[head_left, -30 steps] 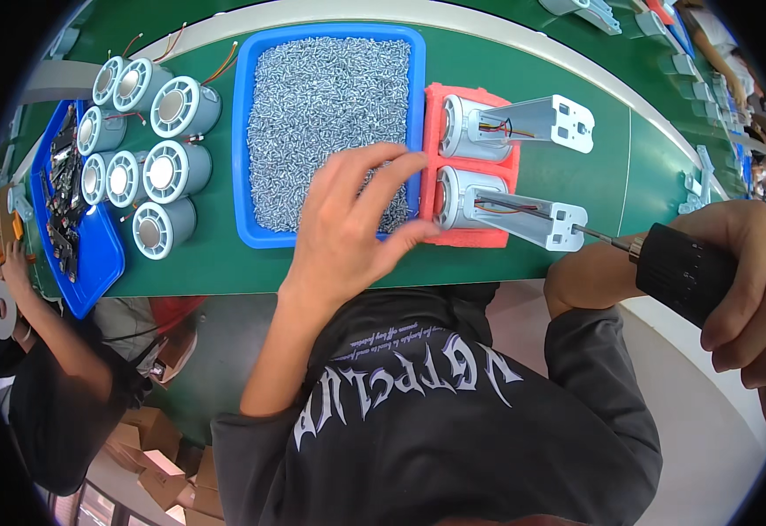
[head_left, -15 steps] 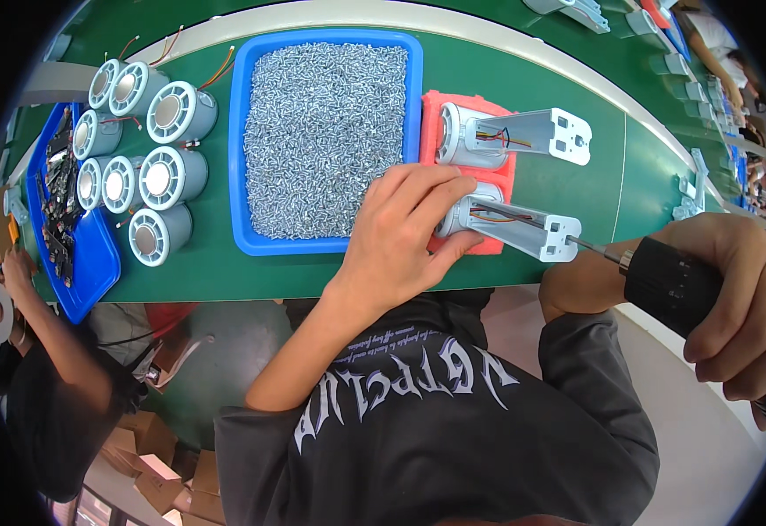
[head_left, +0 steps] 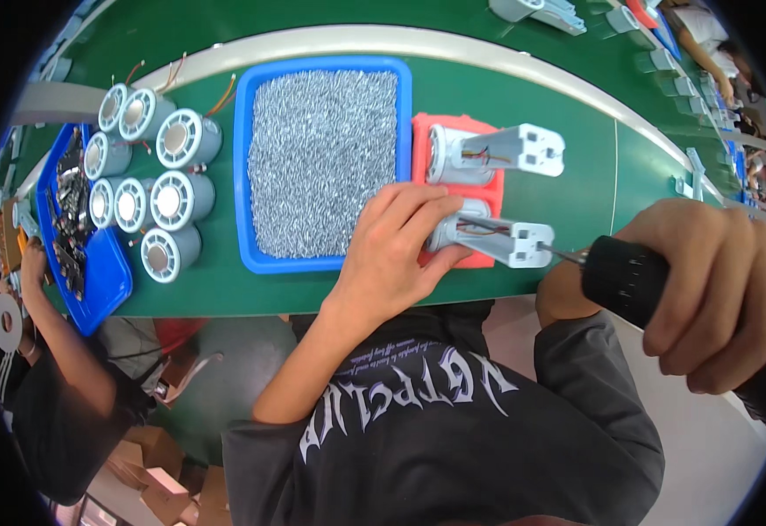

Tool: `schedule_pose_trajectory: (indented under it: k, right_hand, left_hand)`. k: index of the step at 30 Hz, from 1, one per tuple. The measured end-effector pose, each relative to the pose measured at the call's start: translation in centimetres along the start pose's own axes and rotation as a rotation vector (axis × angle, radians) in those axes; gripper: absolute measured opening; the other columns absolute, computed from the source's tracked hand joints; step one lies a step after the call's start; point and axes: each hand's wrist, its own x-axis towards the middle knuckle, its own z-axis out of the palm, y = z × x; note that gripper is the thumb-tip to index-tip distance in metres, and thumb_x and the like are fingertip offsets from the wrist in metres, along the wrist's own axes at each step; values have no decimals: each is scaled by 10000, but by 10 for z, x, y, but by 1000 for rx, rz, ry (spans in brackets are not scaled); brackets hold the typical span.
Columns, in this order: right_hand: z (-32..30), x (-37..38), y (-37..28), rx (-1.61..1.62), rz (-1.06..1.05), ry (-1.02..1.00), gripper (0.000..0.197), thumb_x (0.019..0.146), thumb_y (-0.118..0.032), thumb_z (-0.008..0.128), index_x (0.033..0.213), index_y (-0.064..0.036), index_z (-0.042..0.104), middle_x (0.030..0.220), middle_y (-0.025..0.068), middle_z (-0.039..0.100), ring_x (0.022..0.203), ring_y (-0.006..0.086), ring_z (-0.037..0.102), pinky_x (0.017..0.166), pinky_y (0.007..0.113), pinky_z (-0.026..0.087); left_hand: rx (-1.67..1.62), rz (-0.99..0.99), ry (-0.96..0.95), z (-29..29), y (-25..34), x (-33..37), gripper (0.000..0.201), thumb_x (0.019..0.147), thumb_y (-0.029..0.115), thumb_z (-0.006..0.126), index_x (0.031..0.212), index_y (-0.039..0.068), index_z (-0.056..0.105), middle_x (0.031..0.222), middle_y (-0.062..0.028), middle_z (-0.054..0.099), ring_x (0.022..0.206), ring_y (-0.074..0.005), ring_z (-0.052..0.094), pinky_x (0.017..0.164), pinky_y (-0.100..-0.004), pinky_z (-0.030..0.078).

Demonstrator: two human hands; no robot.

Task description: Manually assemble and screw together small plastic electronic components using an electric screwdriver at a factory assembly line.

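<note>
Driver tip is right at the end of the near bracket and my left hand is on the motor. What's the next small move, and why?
Probably ease the screwdriver tip straight into the near bracket end. The right hand has the bit lined up at that end face, and the left hand braces the motor on the red fixture, so it looks held firm.

A: Tabletop (head_left: 576,188) green, pale rim. Tray (head_left: 247,175) blue, filled with grey speckle. Holder (head_left: 427,131) at centre red.

B: Motor housings (head_left: 501,241) pale grey; screwdriver (head_left: 624,280) grip black; shirt (head_left: 453,438) lower frame black, white lettering.
</note>
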Motion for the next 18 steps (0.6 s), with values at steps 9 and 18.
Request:
schedule_pose_trajectory:
  k: [9,18]
  right_hand:
    - [-1,1,-60,25,-316,157,283,865,-105,586,1134,-57,512,607,70,562,394,137,501,364,262,482]
    - [-27,-18,-154,201,-488,307,226,770,23,630,911,-23,459,571,133,580,333,216,530,310,328,514]
  left_hand:
    - [34,-9,-249,-27,7,19,443,619,68,782,1046,65,662,1037,-53,597,964,-231,553,864,-332,453]
    - [304,202,-39,-24,-27,318,360,834,278,632,1097,33,629,1011,-130,670,881,-241,638,794,-328,498]
